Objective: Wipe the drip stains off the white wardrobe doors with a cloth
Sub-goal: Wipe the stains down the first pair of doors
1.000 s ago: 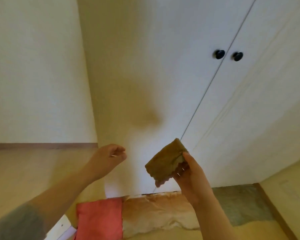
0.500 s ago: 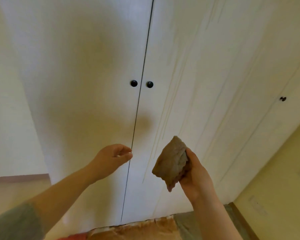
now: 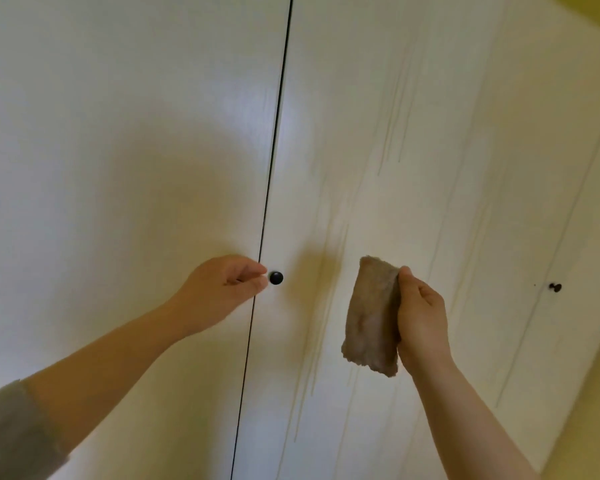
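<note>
**cloth brought up to knob height, streaks not yet wiped**

the cloth (image 3: 371, 317) is gripped, folded, in the right hand (image 3: 421, 320), and it appears to be held just off the door. the left hand (image 3: 227, 289) is seen with fingers curled at the seam, beside the dark knob (image 3: 276, 277); whether anything is pinched behind it cannot be told. within the last second the floor has been lost from view and the hands brought higher up the wardrobe doors (image 3: 118, 133). the drip stains (image 3: 392, 126) now run above and below the cloth, so wiping is judged ready to start.
</note>
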The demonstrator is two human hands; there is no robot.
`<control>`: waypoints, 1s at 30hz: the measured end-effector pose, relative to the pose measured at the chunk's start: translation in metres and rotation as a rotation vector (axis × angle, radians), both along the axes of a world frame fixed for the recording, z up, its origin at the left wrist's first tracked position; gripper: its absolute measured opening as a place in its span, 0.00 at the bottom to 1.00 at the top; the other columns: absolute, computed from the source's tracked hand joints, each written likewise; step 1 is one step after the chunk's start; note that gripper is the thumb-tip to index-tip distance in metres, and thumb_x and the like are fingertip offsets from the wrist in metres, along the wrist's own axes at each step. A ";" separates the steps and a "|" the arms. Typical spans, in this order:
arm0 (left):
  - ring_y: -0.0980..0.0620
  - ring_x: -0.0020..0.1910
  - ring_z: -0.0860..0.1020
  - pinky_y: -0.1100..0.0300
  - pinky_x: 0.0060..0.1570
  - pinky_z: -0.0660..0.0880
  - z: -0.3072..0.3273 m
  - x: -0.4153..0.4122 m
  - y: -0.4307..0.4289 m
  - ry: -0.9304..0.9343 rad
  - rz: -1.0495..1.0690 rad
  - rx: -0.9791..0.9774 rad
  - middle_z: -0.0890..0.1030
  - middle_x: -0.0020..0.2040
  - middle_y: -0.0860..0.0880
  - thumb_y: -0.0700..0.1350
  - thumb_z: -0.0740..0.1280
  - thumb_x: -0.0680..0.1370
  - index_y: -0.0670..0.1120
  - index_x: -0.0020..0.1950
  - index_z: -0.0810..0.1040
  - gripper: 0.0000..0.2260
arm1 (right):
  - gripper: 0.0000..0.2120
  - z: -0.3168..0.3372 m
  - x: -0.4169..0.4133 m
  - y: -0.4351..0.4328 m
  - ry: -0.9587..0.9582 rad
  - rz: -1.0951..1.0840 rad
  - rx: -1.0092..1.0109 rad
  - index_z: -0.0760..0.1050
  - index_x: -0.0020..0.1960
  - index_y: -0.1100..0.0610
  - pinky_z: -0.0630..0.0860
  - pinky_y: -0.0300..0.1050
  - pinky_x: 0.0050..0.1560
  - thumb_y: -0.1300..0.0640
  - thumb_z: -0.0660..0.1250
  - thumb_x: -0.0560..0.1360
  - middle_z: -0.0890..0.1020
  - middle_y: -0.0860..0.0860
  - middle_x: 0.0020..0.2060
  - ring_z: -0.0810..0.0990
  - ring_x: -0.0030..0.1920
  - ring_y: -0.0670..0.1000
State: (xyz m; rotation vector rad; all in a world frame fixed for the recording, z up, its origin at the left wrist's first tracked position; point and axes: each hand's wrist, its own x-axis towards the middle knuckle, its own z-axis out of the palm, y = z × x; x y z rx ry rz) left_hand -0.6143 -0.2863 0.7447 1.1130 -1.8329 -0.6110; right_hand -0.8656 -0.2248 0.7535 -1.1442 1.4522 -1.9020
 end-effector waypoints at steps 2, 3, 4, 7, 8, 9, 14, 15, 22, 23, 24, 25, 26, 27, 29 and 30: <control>0.58 0.49 0.81 0.76 0.41 0.70 0.030 0.004 -0.022 0.017 0.011 -0.071 0.83 0.48 0.55 0.49 0.70 0.78 0.51 0.56 0.82 0.08 | 0.23 0.028 -0.002 -0.020 -0.062 0.066 0.010 0.77 0.50 0.69 0.77 0.54 0.55 0.49 0.57 0.83 0.83 0.64 0.45 0.81 0.51 0.63; 0.59 0.49 0.81 0.75 0.42 0.70 0.045 0.005 -0.031 0.023 0.016 -0.110 0.83 0.48 0.56 0.49 0.70 0.78 0.52 0.56 0.81 0.08 | 0.20 0.040 -0.003 -0.029 -0.100 0.096 0.008 0.80 0.51 0.65 0.76 0.55 0.58 0.50 0.58 0.83 0.83 0.63 0.49 0.81 0.53 0.61; 0.60 0.49 0.81 0.75 0.43 0.70 0.060 0.006 -0.039 0.026 0.025 -0.150 0.83 0.47 0.56 0.50 0.70 0.78 0.52 0.56 0.81 0.08 | 0.17 0.052 -0.003 -0.036 -0.144 0.122 -0.003 0.81 0.50 0.63 0.77 0.54 0.58 0.51 0.59 0.83 0.83 0.61 0.50 0.83 0.52 0.58; 0.61 0.49 0.80 0.74 0.44 0.69 0.102 0.006 -0.064 0.023 0.059 -0.282 0.83 0.48 0.57 0.49 0.70 0.78 0.52 0.56 0.81 0.07 | 0.14 0.086 -0.003 -0.067 -0.267 0.165 -0.096 0.79 0.46 0.61 0.79 0.47 0.49 0.54 0.62 0.82 0.85 0.54 0.43 0.83 0.44 0.51; 0.61 0.49 0.80 0.73 0.44 0.70 0.115 0.005 -0.072 0.017 0.065 -0.321 0.82 0.49 0.57 0.49 0.70 0.78 0.52 0.56 0.81 0.07 | 0.14 0.097 -0.003 -0.077 -0.290 0.173 -0.139 0.79 0.44 0.61 0.78 0.45 0.45 0.55 0.62 0.82 0.83 0.53 0.39 0.82 0.40 0.50; 0.60 0.49 0.80 0.73 0.45 0.70 0.126 0.003 -0.076 0.012 0.071 -0.356 0.82 0.49 0.57 0.49 0.70 0.78 0.52 0.55 0.81 0.07 | 0.14 0.105 -0.004 -0.086 -0.296 0.171 -0.175 0.78 0.42 0.61 0.77 0.44 0.41 0.56 0.61 0.82 0.81 0.52 0.35 0.81 0.35 0.49; 0.61 0.47 0.81 0.75 0.45 0.72 0.171 -0.003 -0.101 0.045 0.095 -0.506 0.83 0.47 0.56 0.46 0.70 0.78 0.52 0.54 0.82 0.06 | 0.12 0.146 -0.011 -0.124 -0.219 0.260 -0.347 0.76 0.46 0.66 0.74 0.48 0.39 0.59 0.59 0.81 0.76 0.60 0.36 0.76 0.38 0.58; 0.61 0.46 0.81 0.75 0.45 0.72 0.177 -0.006 -0.104 0.051 0.098 -0.532 0.84 0.47 0.56 0.46 0.70 0.78 0.52 0.54 0.82 0.06 | 0.10 0.154 -0.013 -0.132 -0.182 0.287 -0.380 0.75 0.47 0.65 0.73 0.49 0.39 0.60 0.60 0.80 0.74 0.61 0.38 0.74 0.39 0.60; 0.68 0.54 0.76 0.74 0.51 0.72 0.210 -0.008 -0.117 -0.031 0.237 -0.744 0.81 0.51 0.62 0.46 0.69 0.78 0.54 0.56 0.79 0.08 | 0.09 0.210 -0.008 -0.168 -0.186 0.186 -0.546 0.72 0.59 0.61 0.74 0.42 0.30 0.61 0.62 0.79 0.79 0.58 0.41 0.76 0.33 0.51; 0.69 0.55 0.75 0.76 0.49 0.71 0.217 -0.006 -0.119 -0.040 0.261 -0.763 0.80 0.51 0.62 0.46 0.69 0.78 0.54 0.56 0.79 0.08 | 0.06 0.220 -0.005 -0.169 -0.165 0.085 -0.627 0.72 0.56 0.57 0.73 0.42 0.29 0.59 0.62 0.80 0.80 0.57 0.39 0.76 0.30 0.51; 0.70 0.55 0.74 0.77 0.47 0.69 0.221 -0.004 -0.120 -0.046 0.284 -0.775 0.80 0.51 0.63 0.47 0.68 0.78 0.54 0.57 0.79 0.08 | 0.03 0.227 -0.001 -0.169 -0.128 -0.029 -0.731 0.70 0.53 0.53 0.71 0.40 0.26 0.58 0.62 0.80 0.79 0.56 0.34 0.75 0.26 0.50; 0.70 0.54 0.74 0.77 0.46 0.69 0.227 -0.001 -0.121 -0.050 0.316 -0.785 0.80 0.52 0.63 0.47 0.68 0.79 0.54 0.57 0.79 0.08 | 0.03 0.236 0.002 -0.170 -0.061 -0.148 -0.860 0.68 0.52 0.51 0.70 0.38 0.26 0.57 0.62 0.80 0.76 0.54 0.30 0.72 0.24 0.48; 0.70 0.54 0.74 0.76 0.45 0.68 0.233 0.000 -0.122 -0.053 0.348 -0.799 0.79 0.52 0.63 0.47 0.68 0.79 0.54 0.57 0.78 0.08 | 0.04 0.245 0.004 -0.172 0.007 -0.247 -0.968 0.67 0.52 0.51 0.69 0.35 0.28 0.57 0.62 0.81 0.74 0.53 0.28 0.71 0.24 0.45; 0.71 0.54 0.74 0.75 0.46 0.68 0.238 0.002 -0.122 -0.061 0.374 -0.812 0.79 0.52 0.63 0.47 0.68 0.79 0.54 0.58 0.79 0.08 | 0.05 0.253 0.005 -0.177 0.072 -0.334 -1.050 0.67 0.53 0.51 0.68 0.33 0.30 0.58 0.62 0.80 0.74 0.51 0.27 0.72 0.26 0.45; 0.71 0.53 0.74 0.75 0.45 0.67 0.248 0.002 -0.122 -0.065 0.406 -0.838 0.78 0.51 0.64 0.47 0.68 0.79 0.53 0.57 0.79 0.08 | 0.05 0.271 0.011 -0.189 0.185 -0.469 -1.106 0.67 0.54 0.50 0.66 0.32 0.32 0.57 0.62 0.80 0.75 0.46 0.30 0.74 0.30 0.43; 0.71 0.53 0.74 0.75 0.45 0.67 0.251 0.001 -0.122 -0.063 0.419 -0.846 0.78 0.51 0.64 0.46 0.68 0.79 0.53 0.57 0.79 0.07 | 0.05 0.277 0.015 -0.196 0.267 -0.502 -1.076 0.68 0.54 0.49 0.67 0.33 0.33 0.56 0.62 0.80 0.76 0.44 0.32 0.74 0.31 0.41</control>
